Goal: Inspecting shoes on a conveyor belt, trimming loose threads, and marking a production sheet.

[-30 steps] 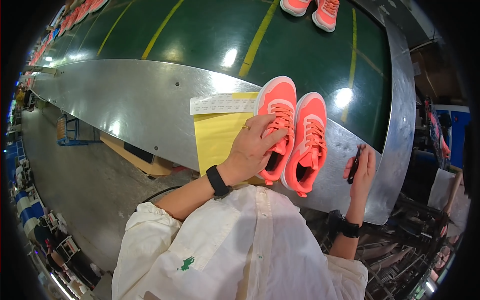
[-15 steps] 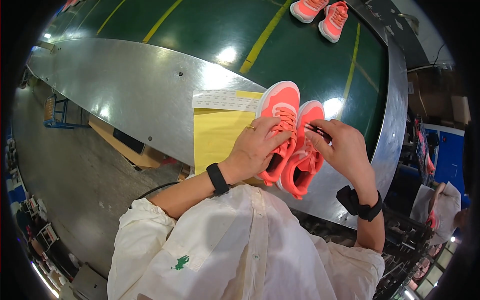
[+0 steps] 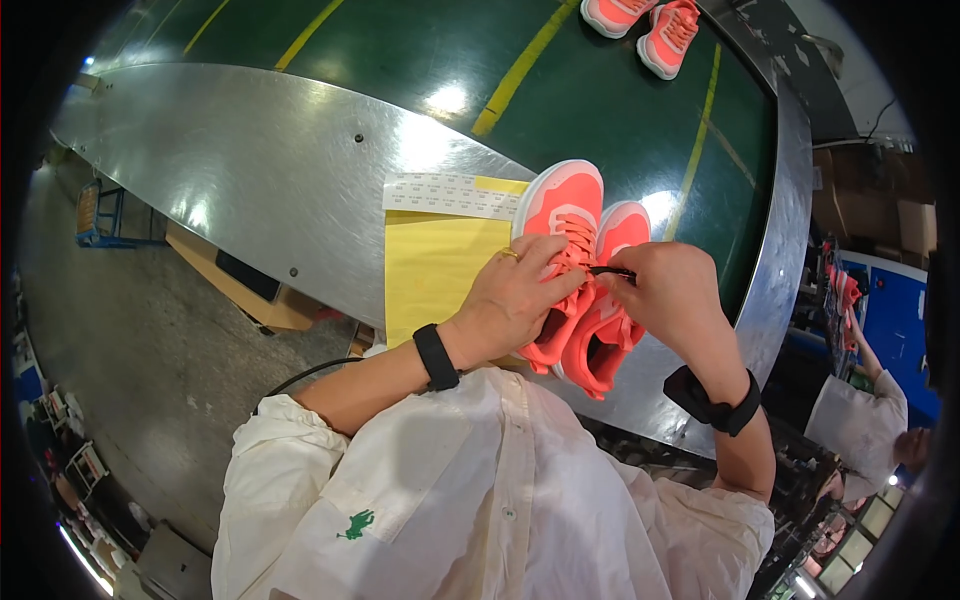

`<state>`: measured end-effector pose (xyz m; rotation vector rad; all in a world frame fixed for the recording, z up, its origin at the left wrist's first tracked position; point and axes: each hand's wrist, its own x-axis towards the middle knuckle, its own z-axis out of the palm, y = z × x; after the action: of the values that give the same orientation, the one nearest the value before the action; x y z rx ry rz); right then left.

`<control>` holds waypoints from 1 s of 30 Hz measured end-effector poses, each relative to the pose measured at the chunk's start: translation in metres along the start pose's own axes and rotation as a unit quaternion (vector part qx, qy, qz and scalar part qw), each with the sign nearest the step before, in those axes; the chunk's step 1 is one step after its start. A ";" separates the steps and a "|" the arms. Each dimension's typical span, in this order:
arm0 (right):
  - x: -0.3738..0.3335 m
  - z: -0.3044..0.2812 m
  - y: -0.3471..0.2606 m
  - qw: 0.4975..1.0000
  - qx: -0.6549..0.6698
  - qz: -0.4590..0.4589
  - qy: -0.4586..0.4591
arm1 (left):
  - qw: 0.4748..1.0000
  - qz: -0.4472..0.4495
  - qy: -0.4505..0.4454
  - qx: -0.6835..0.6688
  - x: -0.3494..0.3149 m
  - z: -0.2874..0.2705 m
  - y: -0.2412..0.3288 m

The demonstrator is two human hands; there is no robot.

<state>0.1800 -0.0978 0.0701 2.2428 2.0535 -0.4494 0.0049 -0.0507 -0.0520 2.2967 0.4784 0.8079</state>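
Two coral sneakers with white soles stand side by side in front of me, toes pointing away. Over the laces of the left sneaker (image 3: 567, 194) lies my left hand (image 3: 510, 297), its thumb and fingers closed round the upper. My right hand (image 3: 677, 290) pinches a thin black pointed tool (image 3: 612, 271), whose exact kind I cannot make out. The tip of this tool is at the left sneaker's laces, near my left fingertips. Partly beneath my right hand is the right sneaker (image 3: 600, 352); its laces are mostly hidden.
Beside the shoes, a yellow sheet (image 3: 440, 270) and a strip of printed white labels (image 3: 440, 193) lie on the metal ledge (image 3: 250, 150). Beyond runs a green belt (image 3: 400, 50) with another coral pair (image 3: 668, 40). A person in white (image 3: 860, 420) is at the right.
My right hand has moved the black tool left, from over the right sneaker to the left sneaker's laces. My left hand stays in place. The person at the right now reaches up.
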 end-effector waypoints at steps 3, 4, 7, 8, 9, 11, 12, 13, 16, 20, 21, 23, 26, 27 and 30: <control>0.002 0.001 -0.001 1.000 -0.024 0.001 -0.004 | 1.000 -0.003 -0.011 -0.004 -0.001 -0.001 0.001; 0.004 0.000 -0.002 1.000 -0.026 0.000 -0.005 | 1.000 -0.003 -0.015 -0.003 0.000 -0.002 0.002; 0.010 0.001 -0.003 0.998 -0.065 -0.025 -0.004 | 1.000 -0.011 -0.025 0.003 -0.001 -0.004 0.003; 0.012 0.001 -0.003 0.996 -0.079 -0.045 -0.002 | 0.999 -0.013 -0.032 0.006 -0.001 -0.004 0.003; 0.014 0.001 -0.002 0.994 -0.092 -0.065 0.001 | 0.999 -0.014 -0.031 0.005 -0.001 -0.004 0.003; 0.018 -0.004 -0.007 0.992 -0.107 -0.054 -0.031 | 0.999 -0.010 -0.030 -0.006 -0.001 -0.003 0.002; 0.020 -0.005 -0.009 0.990 -0.121 -0.042 -0.061 | 1.000 -0.012 -0.028 -0.006 -0.001 -0.003 0.003; 0.021 -0.005 -0.009 0.990 -0.122 -0.045 -0.062 | 1.000 -0.011 -0.027 -0.007 -0.001 -0.003 0.003; 0.024 -0.005 -0.009 0.988 -0.131 -0.055 -0.062 | 1.000 -0.008 -0.019 -0.008 -0.002 -0.001 0.001; 0.029 -0.007 -0.012 0.980 -0.160 -0.057 -0.099 | 1.000 -0.001 -0.011 -0.004 -0.001 -0.002 0.001; 0.030 -0.007 -0.012 0.977 -0.175 -0.064 -0.106 | 1.000 -0.002 -0.011 -0.005 -0.001 -0.002 0.001; 0.034 -0.010 -0.016 0.973 -0.187 -0.067 -0.114 | 1.000 0.000 -0.015 -0.005 -0.001 -0.002 0.000; 0.036 -0.012 -0.016 0.972 -0.186 -0.069 -0.123 | 1.000 -0.004 -0.016 0.000 -0.003 -0.002 0.000; 0.035 -0.012 -0.014 0.975 -0.173 -0.067 -0.126 | 1.000 -0.003 -0.015 0.000 -0.002 -0.003 0.001; 0.032 -0.014 -0.004 0.987 -0.073 -0.031 -0.141 | 1.000 -0.011 -0.017 -0.003 -0.002 -0.004 0.002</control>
<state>0.1806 -0.0628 0.0757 1.9129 1.9468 -0.5647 0.0008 -0.0514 -0.0491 2.2913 0.4841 0.7572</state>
